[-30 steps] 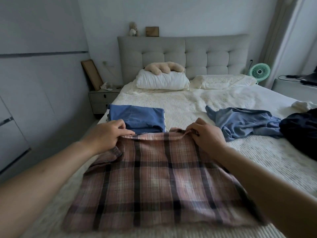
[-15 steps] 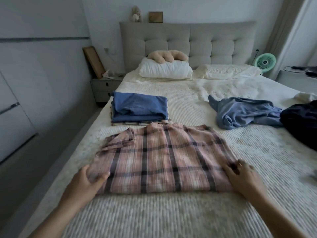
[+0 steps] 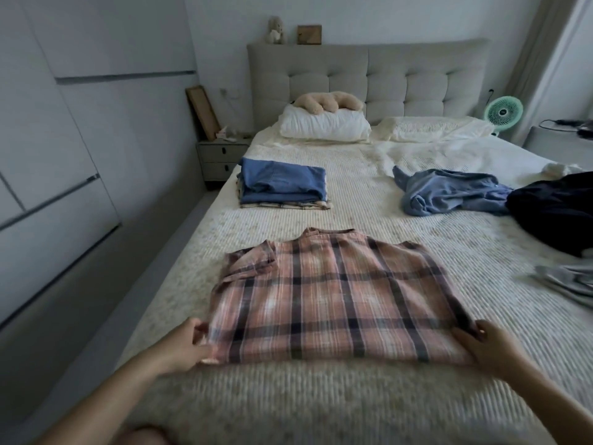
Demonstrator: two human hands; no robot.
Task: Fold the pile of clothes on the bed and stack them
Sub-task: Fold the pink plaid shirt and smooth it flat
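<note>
Now plaid shirt [image 3: 337,297] between both hands.

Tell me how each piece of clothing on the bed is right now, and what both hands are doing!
Pink plaid shirt: spread flat, partly folded, both near corners held.
Left hand: pinching the shirt's near left corner.
Right hand: gripping the shirt's near right corner.
Blue folded garment: folded, on top of the stack.
Light blue shirt: crumpled, unfolded.
Dark navy garment: heaped, unfolded.
Grey garment: rumpled, unfolded, partly out of frame.
</note>
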